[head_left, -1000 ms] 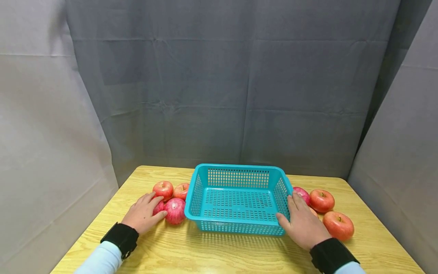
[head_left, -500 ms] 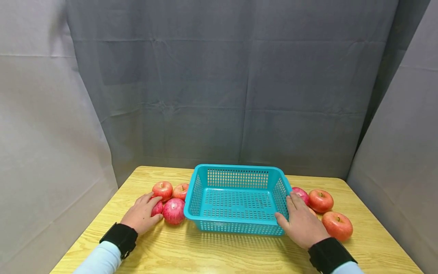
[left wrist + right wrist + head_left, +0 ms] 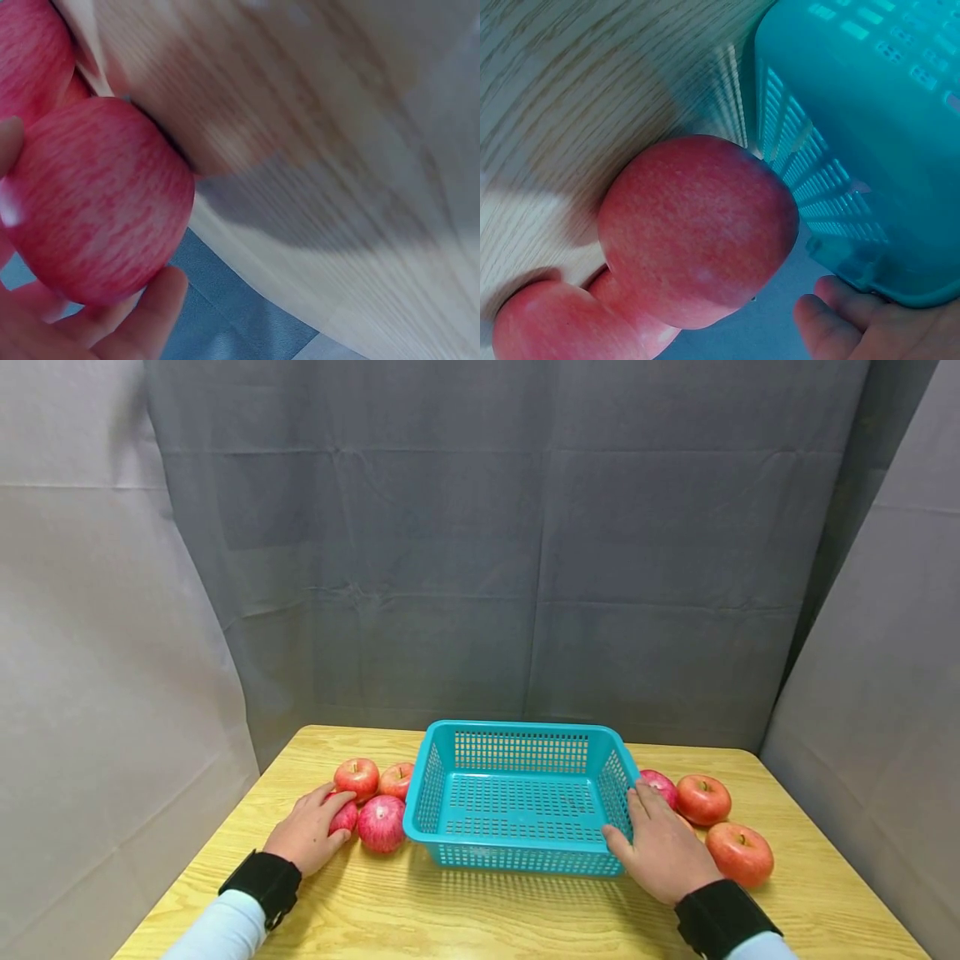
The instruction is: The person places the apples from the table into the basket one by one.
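In the head view a turquoise plastic basket with pierced walls stands upright on the table. To its left my left hand holds a pink-red apple, with fingers and thumb around its sides; in the head view the hand partly covers it. A streaked crimson apple sits beside the held one, and two paler apples, one the back apple, lie behind. My right hand grips the basket's right rim, thumb on the inner side and fingers outside; its thumb is hidden in the right wrist view.
Right of the basket lie several more apples, among them a large front apple and a back apple, close to my right hand. The wooden table ends at a grey cloth backdrop, with pale cloth at both sides.
My left hand has drawn back slightly to the left, its thumb leaving the streaked crimson apple and closing in on the apple it holds. The right hand and basket stay almost still.
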`<action>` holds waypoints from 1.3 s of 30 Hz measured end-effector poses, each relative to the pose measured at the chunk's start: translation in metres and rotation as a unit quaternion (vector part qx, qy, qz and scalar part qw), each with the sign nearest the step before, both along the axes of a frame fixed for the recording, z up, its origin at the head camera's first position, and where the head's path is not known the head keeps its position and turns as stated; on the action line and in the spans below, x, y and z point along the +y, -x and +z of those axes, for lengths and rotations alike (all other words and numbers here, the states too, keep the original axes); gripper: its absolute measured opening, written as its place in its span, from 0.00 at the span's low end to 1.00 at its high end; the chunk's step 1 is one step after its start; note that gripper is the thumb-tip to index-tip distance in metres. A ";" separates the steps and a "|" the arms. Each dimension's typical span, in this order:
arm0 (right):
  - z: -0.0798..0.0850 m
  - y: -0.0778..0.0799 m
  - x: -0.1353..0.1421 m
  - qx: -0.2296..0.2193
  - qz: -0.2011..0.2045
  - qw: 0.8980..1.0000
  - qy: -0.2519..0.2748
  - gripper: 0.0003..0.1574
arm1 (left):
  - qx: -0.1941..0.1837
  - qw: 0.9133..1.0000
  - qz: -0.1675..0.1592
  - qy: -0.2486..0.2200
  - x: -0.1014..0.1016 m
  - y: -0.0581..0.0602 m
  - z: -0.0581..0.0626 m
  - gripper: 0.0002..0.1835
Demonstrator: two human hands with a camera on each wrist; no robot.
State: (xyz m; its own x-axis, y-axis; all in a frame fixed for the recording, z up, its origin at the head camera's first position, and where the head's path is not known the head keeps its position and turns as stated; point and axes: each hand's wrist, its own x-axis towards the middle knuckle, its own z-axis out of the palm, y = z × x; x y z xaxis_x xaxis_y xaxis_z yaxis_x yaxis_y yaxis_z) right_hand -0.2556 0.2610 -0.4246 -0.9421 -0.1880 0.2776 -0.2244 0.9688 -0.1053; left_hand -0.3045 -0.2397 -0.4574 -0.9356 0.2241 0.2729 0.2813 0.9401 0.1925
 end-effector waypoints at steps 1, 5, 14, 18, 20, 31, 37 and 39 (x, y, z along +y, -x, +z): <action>0.001 0.000 0.000 -0.001 -0.001 1.000 0.000 0.55 | 0.002 1.000 0.000 0.001 0.000 0.000 0.000 0.33; 0.001 0.000 -0.001 -0.003 0.001 1.000 0.002 0.56 | 0.008 1.000 0.002 0.007 0.001 0.000 0.000 0.33; -0.001 0.001 0.001 -0.007 0.003 1.000 0.009 0.56 | 0.019 1.000 -0.006 0.002 0.003 -0.001 0.009 0.32; -0.002 0.002 0.002 -0.009 0.006 1.000 0.009 0.56 | 0.020 1.000 -0.005 0.000 0.005 0.002 0.017 0.32; -0.002 0.002 0.003 -0.007 0.007 1.000 0.010 0.56 | 0.020 1.000 -0.004 0.001 0.007 0.004 0.021 0.33; -0.004 0.003 0.004 -0.017 -0.001 1.000 0.015 0.57 | 0.023 1.000 -0.010 0.008 0.018 0.014 0.041 0.32; -0.003 0.003 0.004 -0.013 0.002 1.000 0.015 0.57 | 0.030 0.999 -0.026 0.020 0.027 0.016 0.056 0.31; -0.003 0.003 0.004 -0.016 0.001 1.000 0.014 0.57 | 0.034 0.999 -0.029 0.026 0.030 0.017 0.060 0.32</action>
